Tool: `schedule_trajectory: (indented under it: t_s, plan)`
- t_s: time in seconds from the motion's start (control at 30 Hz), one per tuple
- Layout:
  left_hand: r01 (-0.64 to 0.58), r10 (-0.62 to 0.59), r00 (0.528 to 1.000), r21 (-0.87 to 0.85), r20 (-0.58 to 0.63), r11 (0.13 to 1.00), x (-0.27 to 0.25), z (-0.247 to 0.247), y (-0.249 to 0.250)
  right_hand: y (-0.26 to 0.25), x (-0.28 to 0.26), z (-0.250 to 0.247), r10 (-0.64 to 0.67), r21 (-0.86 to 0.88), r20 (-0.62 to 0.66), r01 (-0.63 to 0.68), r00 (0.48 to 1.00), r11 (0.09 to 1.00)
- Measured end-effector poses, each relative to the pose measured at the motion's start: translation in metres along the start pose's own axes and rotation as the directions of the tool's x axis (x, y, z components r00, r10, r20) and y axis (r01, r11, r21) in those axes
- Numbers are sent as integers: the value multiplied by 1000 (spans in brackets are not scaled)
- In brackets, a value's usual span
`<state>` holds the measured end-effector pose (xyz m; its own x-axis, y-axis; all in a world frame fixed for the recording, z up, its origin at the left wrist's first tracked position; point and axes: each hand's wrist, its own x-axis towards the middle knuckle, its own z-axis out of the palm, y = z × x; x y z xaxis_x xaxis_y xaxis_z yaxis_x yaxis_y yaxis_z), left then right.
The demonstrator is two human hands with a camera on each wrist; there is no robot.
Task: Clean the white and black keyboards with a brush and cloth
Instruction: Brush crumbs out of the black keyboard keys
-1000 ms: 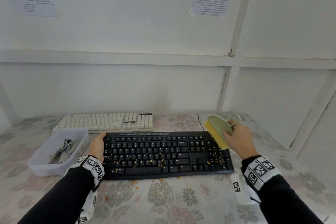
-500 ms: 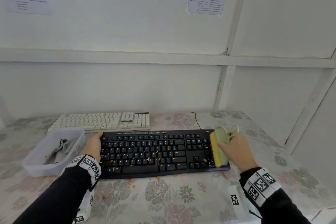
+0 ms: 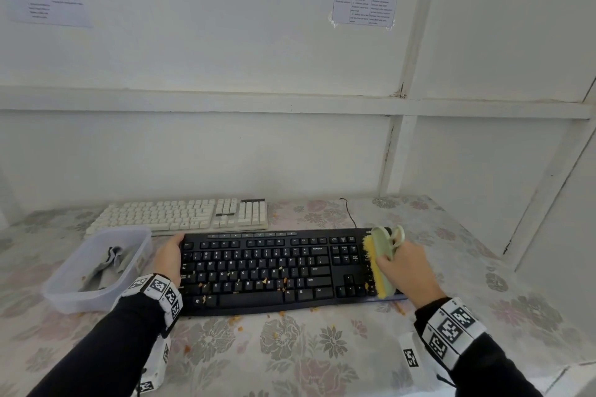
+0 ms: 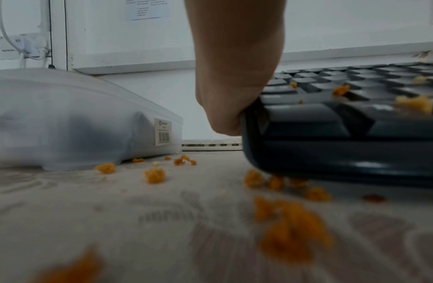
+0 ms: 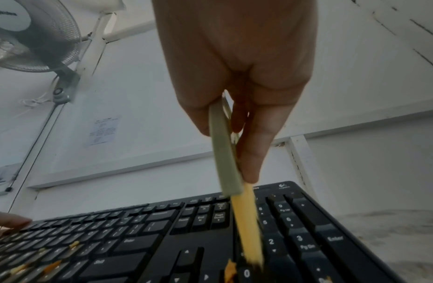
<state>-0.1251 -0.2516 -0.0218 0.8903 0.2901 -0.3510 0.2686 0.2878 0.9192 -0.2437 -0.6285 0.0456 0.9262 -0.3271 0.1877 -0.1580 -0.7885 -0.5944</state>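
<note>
The black keyboard [image 3: 274, 271] lies in front of me with orange crumbs [image 3: 264, 280] among its middle keys. My left hand [image 3: 169, 258] holds its left edge, thumb over the rear corner. My right hand [image 3: 403, 263] grips a brush [image 3: 380, 261] with a pale green back and yellow bristles. The bristles [image 5: 246, 220] press on the number pad at the left of its keys, running front to back. The white keyboard [image 3: 180, 214] lies behind the black one, against the wall. A grey cloth [image 3: 109, 264] sits in the tub at the left.
A translucent plastic tub [image 3: 64, 293] stands just left of my left hand. Crumbs [image 4: 290, 239] are scattered on the flowered tablecloth [image 3: 322, 348] in front of the black keyboard and beside the tub. A thin black cable [image 3: 350, 213] runs back from the black keyboard.
My right hand has brought the brush down from above the keyboard's rear right corner onto the number pad. My left hand has stayed on the left edge.
</note>
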Motion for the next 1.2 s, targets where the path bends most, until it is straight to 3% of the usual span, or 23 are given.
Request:
schedule_trajectory:
  t_s: [0.13,0.2,0.5,0.6,0.73,1.03,1.13,1.2]
  plan:
    - [-6,6,1000,-17,9,1000,0,2,-1,-1,6,6,-58,119,-94,69,994,990]
    - [10,-10,1000,-20,29,1000,0,3,-1,-3,7,12,-88,152,-68,98,994,984]
    - [-8,9,999,-21,53,1000,15,4,-8,0,-7,10,-30,-26,38,31,999,999]
    - [-7,8,998,-25,64,1000,15,5,-8,0,-1,4,-26,21,-34,26,999,999]
    - [-10,11,998,-21,66,1000,15,4,-8,2,10,1,-103,161,-198,136,975,978]
    - [-20,20,1000,8,8,1000,14,0,-7,11,-5,-10,39,-29,57,-38,998,999]
    - [-16,15,999,15,37,1000,10,3,-6,16,-6,-13,105,-40,69,-102,992,994]
    - [-20,19,999,21,27,1000,12,2,-7,20,1,-15,88,-35,-6,-88,996,995]
